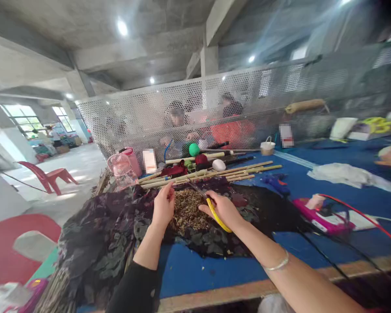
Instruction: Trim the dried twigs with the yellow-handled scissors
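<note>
My right hand (223,211) is closed around a yellow-handled tool (219,216). Its thin dark metal end points forward and left; whether it is scissors or pliers I cannot tell. My left hand (164,204) has its fingers drawn together, close to the tool's tip, and anything between them is too small to make out. Below and between both hands lies a heap of brown dried plant bits (189,211). It rests on dark cloth (101,230) with leaf-like patches, spread over the blue table (182,269).
Bamboo sticks (208,174), a green ball (194,150) and a white ball (219,165) lie ahead. A blue glue gun (276,183) and a pink power strip (322,215) with cords sit right. People sit behind a perforated metal screen (133,108). A red chair (48,176) stands left.
</note>
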### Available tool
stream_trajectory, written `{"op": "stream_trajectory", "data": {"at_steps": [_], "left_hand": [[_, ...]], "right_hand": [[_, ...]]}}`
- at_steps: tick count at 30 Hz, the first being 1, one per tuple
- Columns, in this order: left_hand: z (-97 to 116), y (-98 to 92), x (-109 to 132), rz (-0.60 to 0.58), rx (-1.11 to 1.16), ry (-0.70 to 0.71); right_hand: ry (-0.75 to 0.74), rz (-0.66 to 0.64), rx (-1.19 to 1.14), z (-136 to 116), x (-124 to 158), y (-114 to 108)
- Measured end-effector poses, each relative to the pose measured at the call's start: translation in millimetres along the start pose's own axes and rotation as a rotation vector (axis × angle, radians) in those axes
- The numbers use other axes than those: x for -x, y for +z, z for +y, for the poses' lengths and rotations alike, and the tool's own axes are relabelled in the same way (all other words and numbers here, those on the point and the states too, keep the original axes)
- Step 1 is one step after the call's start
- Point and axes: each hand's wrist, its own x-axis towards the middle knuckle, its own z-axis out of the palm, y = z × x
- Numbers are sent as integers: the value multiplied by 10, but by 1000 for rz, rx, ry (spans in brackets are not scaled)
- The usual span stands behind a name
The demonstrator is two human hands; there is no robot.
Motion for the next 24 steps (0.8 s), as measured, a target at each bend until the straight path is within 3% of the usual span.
{"op": "stream_trajectory", "data": {"at_steps": [4, 7, 9, 14, 24], "left_hand": [[63, 131, 5, 80, 349, -289], [133, 212, 19, 100, 744, -540], [183, 248, 36, 103, 899, -627], [296, 303, 94, 81, 1003, -659], [353, 356, 165, 41, 964, -655]], "right_hand": [[2, 10, 33, -9, -4, 4], [-23, 43, 85, -38, 11, 0], [-59, 69, 113, -67, 23, -3], [-121, 56, 167, -141, 36, -6], [-137, 68, 135, -139, 43, 10]]}}
